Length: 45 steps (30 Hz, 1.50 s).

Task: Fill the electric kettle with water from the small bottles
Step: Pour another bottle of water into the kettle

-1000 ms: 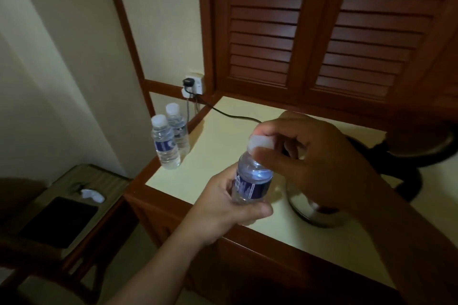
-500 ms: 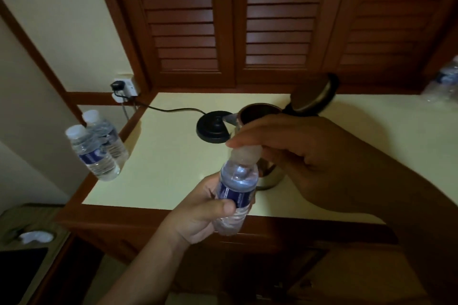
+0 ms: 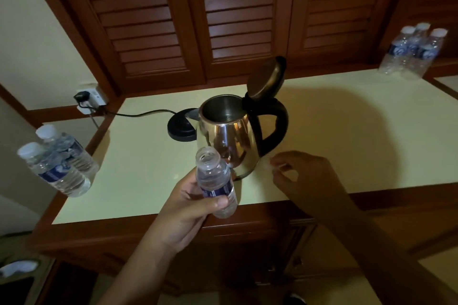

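Here, a blue label band on the uncapped bottle (image 3: 214, 181); its print is too blurred to read. Left hand (image 3: 188, 208) fingers wrapped round it, bottle tilted, just in front of the kettle (image 3: 228, 136). Kettle lid up, standing on the counter (image 3: 138, 168) beside its black base (image 3: 179, 129). Right hand (image 3: 307, 178) fingertips pinch a pale cap (image 3: 270, 164), blurred. Two capped bottles (image 3: 57, 161) at left edge; bottle cluster (image 3: 411, 52) far right.

counter (image 3: 148, 168) | kettle (image 3: 230, 141), base (image 3: 179, 129) centre | two bottles (image 3: 59, 163) left edge | bottle cluster (image 3: 411, 53) far right, perhaps four
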Each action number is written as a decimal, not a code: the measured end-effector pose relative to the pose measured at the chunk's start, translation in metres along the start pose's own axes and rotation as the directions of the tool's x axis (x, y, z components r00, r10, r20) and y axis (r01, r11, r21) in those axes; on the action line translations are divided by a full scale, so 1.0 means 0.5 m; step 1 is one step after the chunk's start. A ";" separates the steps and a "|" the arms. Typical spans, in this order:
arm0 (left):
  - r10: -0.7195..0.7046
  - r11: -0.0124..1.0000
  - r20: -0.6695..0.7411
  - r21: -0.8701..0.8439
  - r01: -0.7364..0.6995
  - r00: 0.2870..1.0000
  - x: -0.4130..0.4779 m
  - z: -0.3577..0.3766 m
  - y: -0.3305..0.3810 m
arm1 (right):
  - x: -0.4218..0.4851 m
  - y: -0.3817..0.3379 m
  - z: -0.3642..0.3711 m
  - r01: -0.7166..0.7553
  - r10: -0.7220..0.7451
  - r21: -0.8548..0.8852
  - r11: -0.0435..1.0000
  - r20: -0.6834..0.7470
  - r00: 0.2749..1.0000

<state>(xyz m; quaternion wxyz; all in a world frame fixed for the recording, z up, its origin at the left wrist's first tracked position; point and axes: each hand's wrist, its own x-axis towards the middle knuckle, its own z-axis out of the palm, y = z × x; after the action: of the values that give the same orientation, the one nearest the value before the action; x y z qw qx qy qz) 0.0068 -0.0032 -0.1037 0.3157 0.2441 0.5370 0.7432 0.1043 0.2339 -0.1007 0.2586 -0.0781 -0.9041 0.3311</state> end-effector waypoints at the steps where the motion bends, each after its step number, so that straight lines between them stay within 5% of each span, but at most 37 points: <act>1: -0.003 1.000 -0.005 0.008 0.003 1.000 -0.001 0.000 0.000 | -0.005 0.031 0.015 0.017 -0.015 -0.080 0.997 0.028 0.999; 4: -0.011 1.000 -0.025 0.028 0.012 1.000 -0.003 0.003 0.001 | -0.009 0.086 0.047 0.084 -0.055 -0.226 0.970 0.130 0.990; 10: -0.020 0.999 -0.006 0.040 0.020 1.000 -0.005 0.007 0.008 | -0.006 0.110 0.067 0.121 -0.106 -0.215 0.969 0.079 0.991; 16: 0.003 0.997 -0.058 0.076 0.001 0.998 -0.006 0.014 0.029 | -0.004 0.114 0.071 -0.089 0.087 -0.199 0.976 -0.016 0.996; 20: 0.087 0.983 -0.108 0.170 -0.067 0.990 -0.002 0.036 0.055 | 0.000 0.091 0.081 -0.175 0.265 -0.463 0.869 0.136 0.955; 23: 0.187 0.953 -0.179 0.271 -0.134 0.966 0.001 0.052 0.080 | 0.007 0.084 0.094 -0.124 0.250 -0.522 0.844 0.177 0.952; 29: 0.403 0.777 -0.216 0.595 -0.208 0.890 0.006 0.061 0.151 | 0.016 0.087 0.099 -0.099 0.278 -0.571 0.815 0.235 0.931; 34: 0.464 0.610 -0.313 0.791 -0.042 0.828 0.034 0.017 0.196 | 0.016 0.084 0.098 -0.090 0.264 -0.578 0.811 0.226 0.938; 40: 0.526 0.163 -0.219 0.974 0.155 0.822 0.089 -0.038 0.230 | 0.015 0.086 0.100 -0.105 0.285 -0.580 0.808 0.229 0.931; 45: 0.550 -0.178 -0.160 0.937 0.302 0.819 0.116 -0.040 0.243 | 0.016 0.086 0.099 -0.112 0.297 -0.585 0.803 0.231 0.927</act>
<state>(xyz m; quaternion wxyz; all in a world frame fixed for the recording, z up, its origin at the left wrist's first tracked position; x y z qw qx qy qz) -0.0720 -0.0010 0.0075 -0.2341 0.2301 0.9366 0.1230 0.0707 0.2416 -0.1568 0.0408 -0.1956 -0.9762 0.0846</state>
